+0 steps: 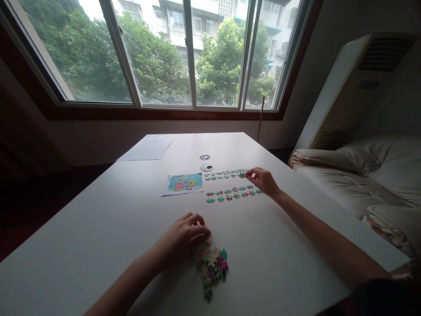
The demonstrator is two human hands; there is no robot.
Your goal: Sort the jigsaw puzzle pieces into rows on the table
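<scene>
1 broad window (190, 57) across the back, in a reddish-brown surround, with trees and pale buildings beyond the glass. In front, a long white worktop (131, 210). At its far left corner, pale paper (144, 149), lying flat along the edge.

Farther right, a small picture sheet (183, 184) with cartoon figures on blue, flat on the worktop near its middle. Nearer the camera, the left hand (187, 230), back upward, fingers bent loosely and partly curled, low at the upper left edge of a heap of loose puzzle pieces (215, 263). Cannot tell whether any piece is in its grasp, with the undersides of the fingers hidden. In the heap, tan, green, teal and pink pieces, overlapping and jumbled.

Beyond the picture sheet, 2 round fittings (207, 167) in the worktop, 1 behind the other. Just right of the sheet, 2 upper rows (226, 176) of spaced pieces, and nearer the camera 2 lower rows (229, 197), mostly teal and green with touches of pink and yellow.

At the right end of the upper rows, the right hand (263, 182), thumb and forefinger nearly together at a green piece (242, 175); cannot tell whether gripped or merely touched. Past the forearm, a thin upright stick (261, 118) by the window, then a pale padded sofa (348, 175) below a tall vented unit (345, 83).
</scene>
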